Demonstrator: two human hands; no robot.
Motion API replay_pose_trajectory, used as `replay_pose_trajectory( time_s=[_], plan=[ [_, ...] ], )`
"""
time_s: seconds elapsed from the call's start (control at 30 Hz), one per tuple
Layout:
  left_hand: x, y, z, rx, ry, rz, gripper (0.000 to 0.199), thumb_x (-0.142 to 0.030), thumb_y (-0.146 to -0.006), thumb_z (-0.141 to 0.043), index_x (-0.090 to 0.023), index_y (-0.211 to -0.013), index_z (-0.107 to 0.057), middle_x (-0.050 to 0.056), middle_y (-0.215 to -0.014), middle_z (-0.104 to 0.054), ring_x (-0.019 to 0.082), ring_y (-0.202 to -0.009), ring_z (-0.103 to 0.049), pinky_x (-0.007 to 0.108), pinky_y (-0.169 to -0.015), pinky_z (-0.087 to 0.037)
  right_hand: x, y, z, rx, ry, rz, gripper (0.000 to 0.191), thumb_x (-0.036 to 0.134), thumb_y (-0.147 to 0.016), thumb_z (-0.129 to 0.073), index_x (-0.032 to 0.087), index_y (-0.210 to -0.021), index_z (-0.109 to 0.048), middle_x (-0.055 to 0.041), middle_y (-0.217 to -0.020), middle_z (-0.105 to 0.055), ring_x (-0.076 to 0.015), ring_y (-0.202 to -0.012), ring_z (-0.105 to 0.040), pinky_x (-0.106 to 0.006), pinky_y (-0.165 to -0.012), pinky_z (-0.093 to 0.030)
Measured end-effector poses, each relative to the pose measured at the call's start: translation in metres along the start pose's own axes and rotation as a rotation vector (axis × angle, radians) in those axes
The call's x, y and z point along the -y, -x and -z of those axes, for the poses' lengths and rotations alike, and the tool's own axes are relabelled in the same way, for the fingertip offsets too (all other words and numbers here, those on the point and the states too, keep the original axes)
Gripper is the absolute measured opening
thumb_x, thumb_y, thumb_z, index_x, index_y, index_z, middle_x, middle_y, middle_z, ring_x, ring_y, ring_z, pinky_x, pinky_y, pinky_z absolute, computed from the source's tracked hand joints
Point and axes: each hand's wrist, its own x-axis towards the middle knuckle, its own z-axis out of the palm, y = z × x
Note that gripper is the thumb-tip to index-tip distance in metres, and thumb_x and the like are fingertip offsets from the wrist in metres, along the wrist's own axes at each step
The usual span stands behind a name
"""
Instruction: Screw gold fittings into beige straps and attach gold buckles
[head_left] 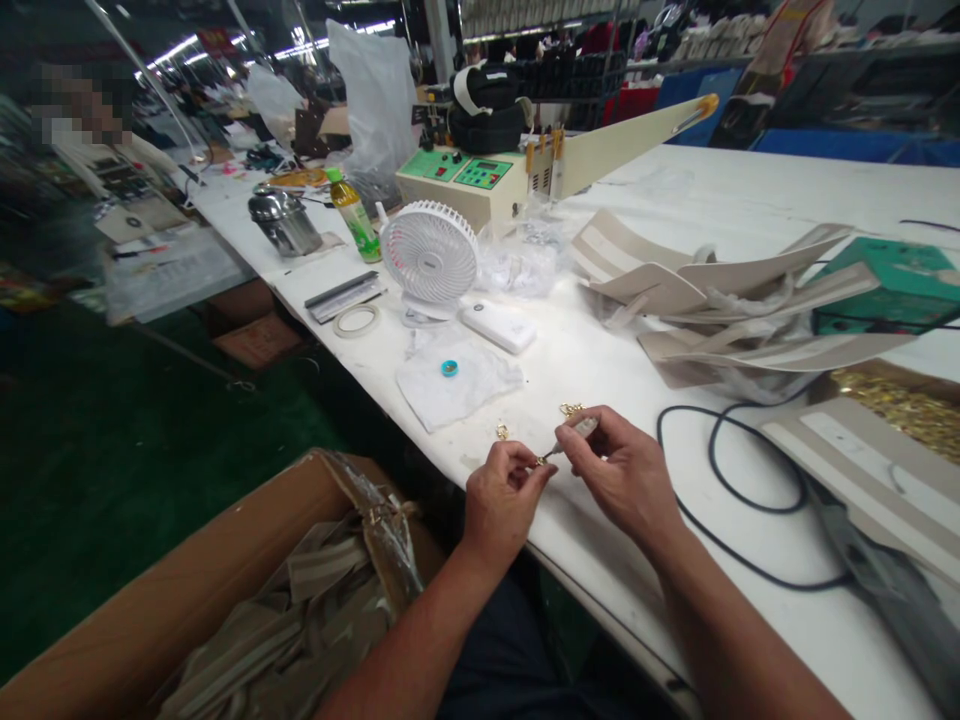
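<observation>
Head camera view: a cardboard box (187, 572) of beige strips (300, 610) stands beside a white table (600, 590). At the table's near edge, a person's left hand (499, 500) pinches a small gold-coloured piece (541, 461) between closed thumb and fingertips; the right hand (626, 475), fingers curled tight, grips a slim tool (579, 431), its tip at the piece. Just beyond lie loose gold-coloured fittings (502, 431), then a blue cap (449, 369) on white cloth (457, 400), a white fan (431, 262) and a green-panelled machine (480, 188).

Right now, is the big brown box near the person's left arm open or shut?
Open: the cardboard box shows tan strips inside, with no lid over them.
</observation>
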Motion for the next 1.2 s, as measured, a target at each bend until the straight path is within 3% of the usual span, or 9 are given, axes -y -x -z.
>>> replay_pose_trajectory(
  time_s=[0.17, 0.27, 0.43, 0.57, 0.7, 0.77, 0.87, 1.03, 1.2],
  plan=[
    [0.0, 0.001, 0.001, 0.013, -0.079, -0.034, 0.021, -0.023, -0.083, -0.083, -0.023, -0.089, -0.063, -0.007, -0.072, -0.072, 0.011, -0.063, -0.067, 0.022, -0.064, -0.051, 0.007, 0.0, 0.011, 0.18, 0.035, 0.179, 0.012, 0.032, -0.097, -0.063, 0.023, -0.098, -0.071, 0.0014, -0.083, -0.067, -0.0135, -0.07, -0.06, -0.026, -0.067, -0.044],
    [-0.001, 0.002, 0.001, 0.012, -0.096, -0.052, 0.022, -0.022, -0.082, -0.083, -0.023, -0.088, -0.063, -0.007, -0.071, -0.071, 0.011, -0.062, -0.067, 0.021, -0.064, -0.051, 0.01, -0.001, 0.017, 0.211, 0.065, 0.116, 0.016, 0.033, -0.099, -0.059, 0.023, -0.093, -0.07, 0.0026, -0.076, -0.066, -0.014, -0.068, -0.059, -0.027, -0.067, -0.043],
    [-0.004, 0.002, 0.0, -0.004, -0.114, -0.061, 0.023, -0.022, -0.08, -0.085, -0.023, -0.087, -0.063, -0.008, -0.069, -0.071, 0.011, -0.06, -0.066, 0.022, -0.064, -0.052, 0.009, -0.004, 0.018, 0.126, 0.09, -0.032, 0.027, 0.045, -0.098, -0.062, 0.023, -0.084, -0.067, 0.0027, -0.064, -0.065, -0.0151, -0.058, -0.057, -0.028, -0.061, -0.04],
    [-0.006, -0.001, 0.002, 0.038, -0.156, -0.048, 0.023, -0.025, -0.082, -0.084, -0.024, -0.094, -0.065, -0.007, -0.076, -0.076, 0.011, -0.061, -0.067, 0.023, -0.064, -0.054, 0.008, -0.008, 0.028, -0.013, -0.1, -0.088, 0.035, 0.053, -0.099, -0.06, 0.022, -0.085, -0.066, 0.0026, -0.061, -0.066, -0.0159, -0.059, -0.062, -0.028, -0.063, -0.046],
    [-0.016, -0.013, 0.009, 0.192, -0.443, -0.207, 0.029, -0.028, -0.084, -0.084, -0.026, -0.109, -0.07, -0.006, -0.078, -0.078, 0.014, -0.068, -0.069, 0.028, -0.072, -0.054, 0.001, -0.016, 0.045, -0.267, -0.358, -0.129, 0.034, 0.056, -0.096, -0.066, 0.022, -0.089, -0.065, 0.0034, -0.064, -0.064, -0.0156, -0.058, -0.062, -0.028, -0.061, -0.049],
    [-0.025, -0.023, 0.012, 0.236, -0.638, -0.312, 0.031, -0.035, -0.084, -0.085, -0.026, -0.111, -0.072, -0.005, -0.073, -0.074, 0.018, -0.076, -0.07, 0.031, -0.075, -0.053, -0.005, -0.019, 0.051, -0.327, -0.469, -0.15, 0.035, 0.055, -0.093, -0.07, 0.022, -0.087, -0.064, 0.0036, -0.065, -0.063, -0.0148, -0.056, -0.06, -0.027, -0.058, -0.048],
    [-0.04, -0.042, 0.012, 0.256, -0.795, -0.441, 0.023, -0.04, -0.091, -0.078, -0.025, -0.108, -0.075, 0.0, -0.077, -0.074, 0.022, -0.085, -0.069, 0.032, -0.077, -0.052, -0.01, -0.024, 0.053, -0.353, -0.563, -0.17, 0.035, 0.054, -0.091, -0.073, 0.021, -0.086, -0.064, 0.0033, -0.066, -0.062, -0.0136, -0.054, -0.058, -0.026, -0.055, -0.046],
    [-0.054, -0.076, -0.011, 0.375, -0.888, -0.564, 0.023, -0.03, -0.102, -0.06, -0.024, -0.121, -0.072, 0.007, -0.112, -0.073, 0.025, -0.108, -0.063, 0.035, -0.089, -0.052, -0.01, -0.027, 0.051, -0.316, -0.63, -0.159, 0.036, 0.055, -0.091, -0.074, 0.02, -0.087, -0.066, 0.0039, -0.064, -0.06, -0.013, -0.054, -0.057, -0.026, -0.053, -0.046],
    [-0.048, -0.103, -0.035, 0.497, -0.904, -0.56, 0.012, -0.031, -0.099, -0.064, -0.027, -0.1, -0.075, 0.005, -0.102, -0.07, 0.024, -0.101, -0.063, 0.031, -0.078, -0.052, -0.01, -0.028, 0.049, -0.302, -0.619, -0.161, 0.036, 0.055, -0.091, -0.073, 0.02, -0.088, -0.067, 0.0038, -0.062, -0.059, -0.0134, -0.054, -0.056, -0.026, -0.055, -0.048]
  ],
)
